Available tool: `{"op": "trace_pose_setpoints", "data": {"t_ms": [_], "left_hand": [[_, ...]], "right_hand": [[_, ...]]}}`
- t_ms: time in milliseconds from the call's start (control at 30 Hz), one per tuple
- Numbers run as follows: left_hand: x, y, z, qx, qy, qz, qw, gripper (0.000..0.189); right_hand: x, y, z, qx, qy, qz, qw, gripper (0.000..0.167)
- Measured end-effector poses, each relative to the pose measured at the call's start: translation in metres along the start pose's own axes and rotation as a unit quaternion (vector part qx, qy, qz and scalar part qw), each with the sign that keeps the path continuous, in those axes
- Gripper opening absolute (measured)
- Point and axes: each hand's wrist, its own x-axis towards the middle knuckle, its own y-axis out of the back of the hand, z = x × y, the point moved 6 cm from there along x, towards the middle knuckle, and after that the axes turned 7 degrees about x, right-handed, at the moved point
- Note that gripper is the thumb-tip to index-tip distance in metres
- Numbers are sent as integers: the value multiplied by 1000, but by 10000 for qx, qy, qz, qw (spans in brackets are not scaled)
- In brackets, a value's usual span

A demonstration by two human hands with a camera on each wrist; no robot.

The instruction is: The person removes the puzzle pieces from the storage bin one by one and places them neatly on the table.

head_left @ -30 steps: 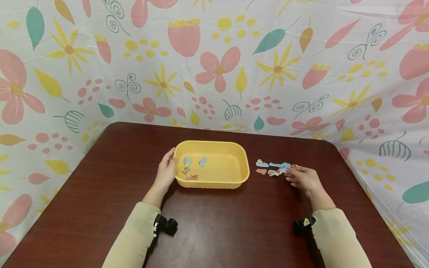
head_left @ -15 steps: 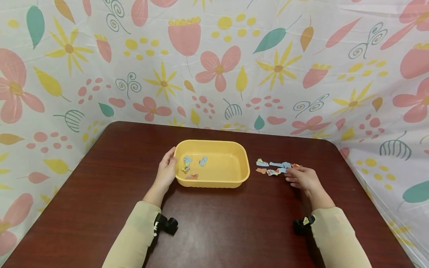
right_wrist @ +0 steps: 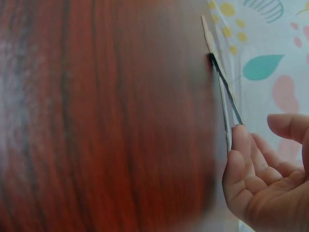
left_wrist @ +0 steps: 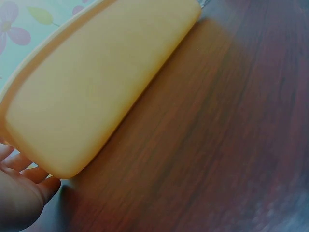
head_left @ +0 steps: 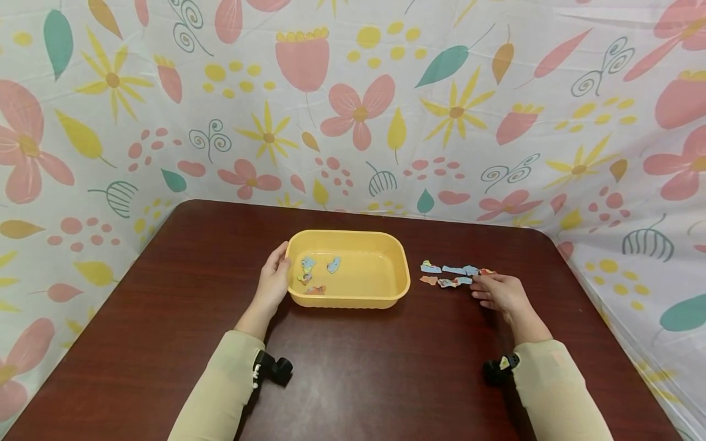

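My left hand (head_left: 271, 283) rests against the left end of the yellow tray (head_left: 292, 300), its fingers on the outer wall. In the left wrist view the fingertips (left_wrist: 52, 184) touch the tray's corner. Inside the tray lie several small printed pieces (head_left: 307, 264) with irregular edges. More such flat pieces make two rows on the table right of the tray, including an orange piece (head_left: 428, 280) and a long blue piece (head_left: 454, 270). My right hand (head_left: 503, 295) touches the right end of the rows. In the right wrist view its thumb (right_wrist: 285, 125) stands apart from the other fingers.
The dark wooden table (head_left: 375, 367) reaches back to a flower-printed cloth (head_left: 358, 153). A black wrist camera (head_left: 276, 370) is strapped to the left sleeve, another camera (head_left: 498, 371) to the right.
In the front row, the multicoloured piece has slid slightly left, right up to the orange piece. The left hand and the tray stay in place; the right hand barely moves.
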Motion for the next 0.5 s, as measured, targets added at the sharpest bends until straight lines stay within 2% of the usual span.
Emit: {"op": "trace_pose_setpoints", "data": {"t_ms": [500], "left_hand": [[1,0,0,-16,-28,-5,10000,47]], "right_hand": [[-4,-6,-11,-65,269,8,9996,64]]}}
